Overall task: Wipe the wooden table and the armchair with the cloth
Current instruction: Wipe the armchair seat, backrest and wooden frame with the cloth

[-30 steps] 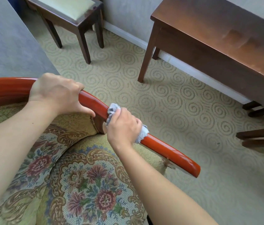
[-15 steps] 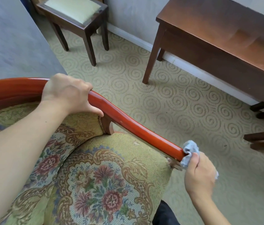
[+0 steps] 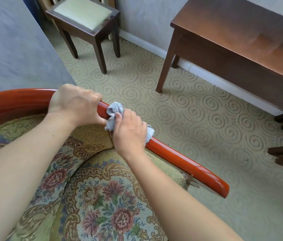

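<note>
Armchair step underway: right hand (image 3: 128, 131) grips the cloth (image 3: 114, 110) bunched on the armchair's red rail (image 3: 180, 160), left hand (image 3: 75, 103) clamps the rail beside it, next a stroke toward the rail's tip.

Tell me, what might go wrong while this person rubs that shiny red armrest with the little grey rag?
Possible risks:
1. The right hand presses the crumpled grey cloth right beside the left hand gripping the glossy red wooden armrest; another upward stroke could bump those knuckles.
2. Near the armrest's front tip, chipped wood and torn trim show underneath; the cloth might snag there.
3. The cloth is bunched, so it may leave parts of the rail unwiped.
</note>
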The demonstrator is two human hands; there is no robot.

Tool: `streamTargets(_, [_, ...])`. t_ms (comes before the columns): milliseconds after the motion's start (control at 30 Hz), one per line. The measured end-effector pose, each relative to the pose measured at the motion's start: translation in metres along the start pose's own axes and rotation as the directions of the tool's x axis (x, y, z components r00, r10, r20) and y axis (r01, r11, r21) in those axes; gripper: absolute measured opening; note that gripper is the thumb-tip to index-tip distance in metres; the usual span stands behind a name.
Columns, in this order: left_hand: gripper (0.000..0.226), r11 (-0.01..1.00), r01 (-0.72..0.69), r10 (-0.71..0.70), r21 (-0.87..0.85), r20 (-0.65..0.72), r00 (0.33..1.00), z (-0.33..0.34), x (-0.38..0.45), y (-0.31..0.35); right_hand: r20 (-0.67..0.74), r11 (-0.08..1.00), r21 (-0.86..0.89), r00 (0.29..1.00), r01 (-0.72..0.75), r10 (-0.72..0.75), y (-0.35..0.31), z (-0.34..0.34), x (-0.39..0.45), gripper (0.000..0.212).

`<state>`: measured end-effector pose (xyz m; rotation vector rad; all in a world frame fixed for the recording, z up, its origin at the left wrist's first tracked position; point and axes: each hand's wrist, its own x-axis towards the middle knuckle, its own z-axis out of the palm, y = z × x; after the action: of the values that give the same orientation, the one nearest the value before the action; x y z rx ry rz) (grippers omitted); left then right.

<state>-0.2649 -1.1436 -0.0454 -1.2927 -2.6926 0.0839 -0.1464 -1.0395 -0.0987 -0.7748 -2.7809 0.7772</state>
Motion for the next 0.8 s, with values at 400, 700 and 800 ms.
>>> streamTargets(400, [0.093, 0.984, 0.006, -0.019, 0.18, 0.069, 0.997, -0.012, -0.001, 0.002, -0.039, 0.963, -0.209, 0.985, -0.17, 0.165, 0.2, -0.107, -0.114, 0.039])
streamTargets(700, [0.098, 0.985, 0.018, -0.036, 0.174, 0.102, 0.994, -0.011, -0.001, 0.002, -0.227, 0.878, -0.175, 0.886, -0.445, 0.404, 0.175, -0.086, -0.096, 0.044])
streamTargets(800, [0.098, 0.983, 0.04, -0.066, 0.181, 0.137, 0.988, -0.013, 0.001, 0.003, -0.144, 0.936, -0.175, 0.948, -0.306, 0.283, 0.171, -0.088, -0.101, 0.032])
